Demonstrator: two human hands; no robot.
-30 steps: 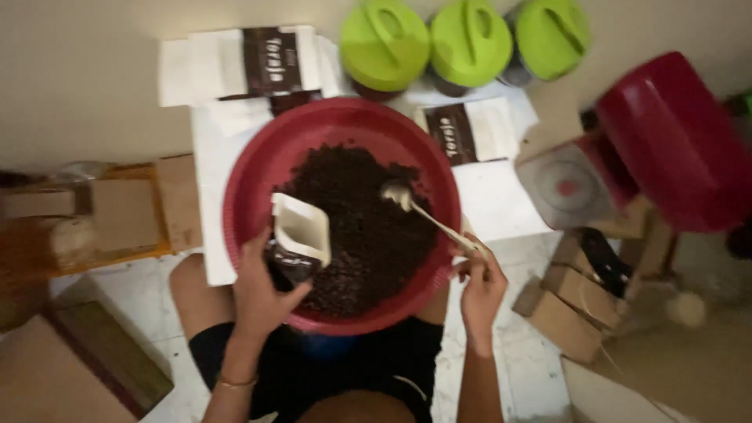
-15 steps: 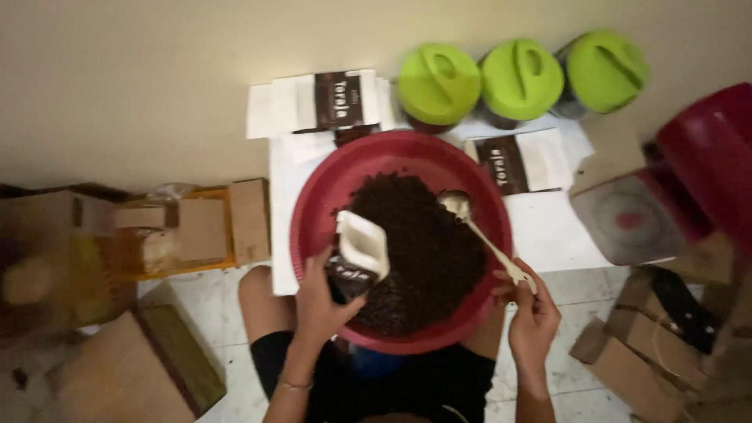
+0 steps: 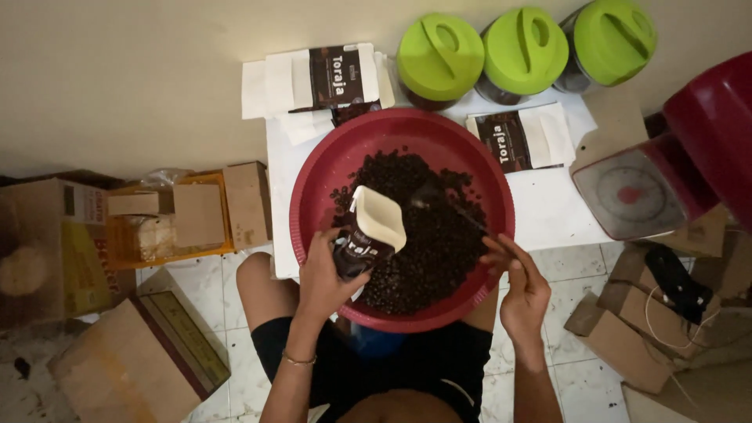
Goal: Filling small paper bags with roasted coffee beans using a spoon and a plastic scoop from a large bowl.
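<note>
A wide red basin (image 3: 313,196) sits in front of me, holding a heap of dark coffee beans (image 3: 423,235). My left hand (image 3: 329,274) grips a small open pouch (image 3: 370,231), white at the top and dark below, held over the beans near the basin's left side. My right hand (image 3: 521,286) holds the handle of a spoon (image 3: 442,204), whose bowl is dipped into the beans at the basin's middle and looks blurred.
Three jars with green lids (image 3: 521,51) stand at the far edge of the white surface (image 3: 548,211). Flat pouches (image 3: 321,78) lie beside them. A kitchen scale (image 3: 630,192) with a red bowl (image 3: 717,125) is at the right. Cardboard boxes (image 3: 141,364) crowd the floor.
The spoon's bowl has dropped from above the beans down into the heap. The pouch stays in my left hand. The camera view has shifted.
</note>
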